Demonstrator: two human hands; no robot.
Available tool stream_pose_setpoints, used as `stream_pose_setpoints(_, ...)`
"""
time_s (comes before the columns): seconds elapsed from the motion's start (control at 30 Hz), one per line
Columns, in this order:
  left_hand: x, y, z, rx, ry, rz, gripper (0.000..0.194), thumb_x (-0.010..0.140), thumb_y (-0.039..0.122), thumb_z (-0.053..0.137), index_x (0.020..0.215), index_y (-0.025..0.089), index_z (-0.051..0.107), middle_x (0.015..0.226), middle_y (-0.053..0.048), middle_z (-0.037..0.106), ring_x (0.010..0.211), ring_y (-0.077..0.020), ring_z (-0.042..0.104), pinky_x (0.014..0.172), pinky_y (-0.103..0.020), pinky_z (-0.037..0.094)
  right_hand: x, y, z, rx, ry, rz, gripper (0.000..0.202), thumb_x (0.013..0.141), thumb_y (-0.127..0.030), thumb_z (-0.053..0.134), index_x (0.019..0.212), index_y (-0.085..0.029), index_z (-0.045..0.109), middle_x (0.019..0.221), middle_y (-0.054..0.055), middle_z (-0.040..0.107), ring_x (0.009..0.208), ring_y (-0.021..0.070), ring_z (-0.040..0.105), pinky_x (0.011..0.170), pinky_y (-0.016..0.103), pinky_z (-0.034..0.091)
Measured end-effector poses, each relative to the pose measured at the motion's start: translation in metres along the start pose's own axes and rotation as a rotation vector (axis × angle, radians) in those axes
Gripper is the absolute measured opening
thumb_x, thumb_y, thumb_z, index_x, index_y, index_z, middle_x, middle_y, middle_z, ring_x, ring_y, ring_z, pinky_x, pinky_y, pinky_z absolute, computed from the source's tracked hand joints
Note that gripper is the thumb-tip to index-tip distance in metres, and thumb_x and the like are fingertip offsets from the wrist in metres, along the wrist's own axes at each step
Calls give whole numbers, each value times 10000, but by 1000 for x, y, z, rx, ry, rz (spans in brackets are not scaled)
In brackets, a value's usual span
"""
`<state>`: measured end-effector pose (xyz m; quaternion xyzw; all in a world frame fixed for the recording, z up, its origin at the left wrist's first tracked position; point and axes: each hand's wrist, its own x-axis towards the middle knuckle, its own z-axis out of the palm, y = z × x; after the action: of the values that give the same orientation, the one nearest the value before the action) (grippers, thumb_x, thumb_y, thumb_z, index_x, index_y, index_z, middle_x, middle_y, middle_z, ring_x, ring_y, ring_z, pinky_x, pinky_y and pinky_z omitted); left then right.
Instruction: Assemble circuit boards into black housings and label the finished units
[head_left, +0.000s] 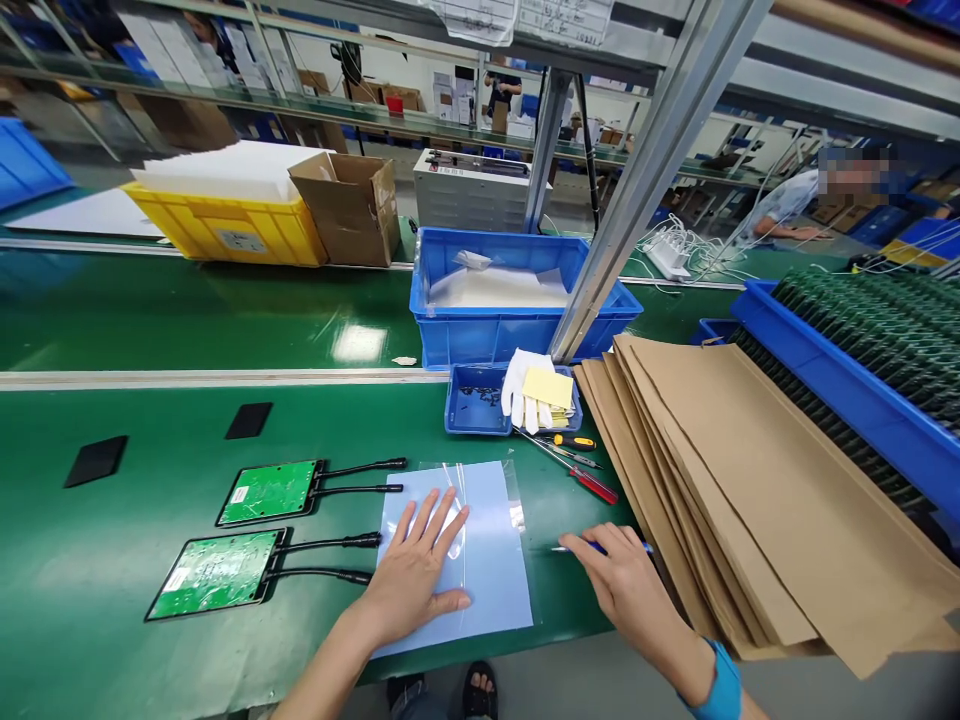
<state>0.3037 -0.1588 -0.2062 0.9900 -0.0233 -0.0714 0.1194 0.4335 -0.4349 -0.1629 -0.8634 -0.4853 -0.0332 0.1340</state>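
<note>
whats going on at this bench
A person stands at a green bench. The left hand lies flat on a pale blue sheet with clear film over it. The right hand rests on a blue pen beside a stack of brown paper. Two green boards lie to the left.

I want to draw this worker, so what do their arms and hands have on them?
Both hands are bare, with no gloves. The left hand and its forearm have nothing on them: no sleeve, watch or ring that shows. The right hand is bare too, but a bright blue wristband or cuff wraps the forearm near the picture's bottom edge.
</note>
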Motion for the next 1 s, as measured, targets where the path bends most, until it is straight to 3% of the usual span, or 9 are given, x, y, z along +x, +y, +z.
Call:
stream_pose_setpoints(0.23, -25, 21, 10, -22, -40, -16, 1005, 706, 608, 695, 1498, 261, 185, 1572, -127, 148, 1428, -382, 121, 1110, -608, 242, 30, -3, 20, -44, 124, 17, 318, 973, -143, 365, 1057, -229, 660, 819, 48, 606, 723, 156, 513, 657, 286, 326)
stream_pose_setpoints(0.53, -24, 28, 2, -77, -132, -75, 1017, 675, 571, 744, 1488, 268, 212, 1569, -113, 128, 1424, -381, 101, 1115, -625, 225, 55, 0, 38, -80, 76, -41, 304, 929, -75, 440, 1088, -242, 639, 868, 49, 616, 760, 181, 492, 685, 296, 309)
stream_pose_setpoints(1.0, -25, 27, 7, -78, -114, -64, 1054, 657, 601, 739, 1490, 270, 184, 1564, -121, 132, 1418, -387, 102, 1102, -642, 230, 60, 5, 44, -99, 50, -72, 302, 918, -61, 451, 1074, -235, 643, 867, 47, 609, 757, 182, 485, 676, 300, 305)
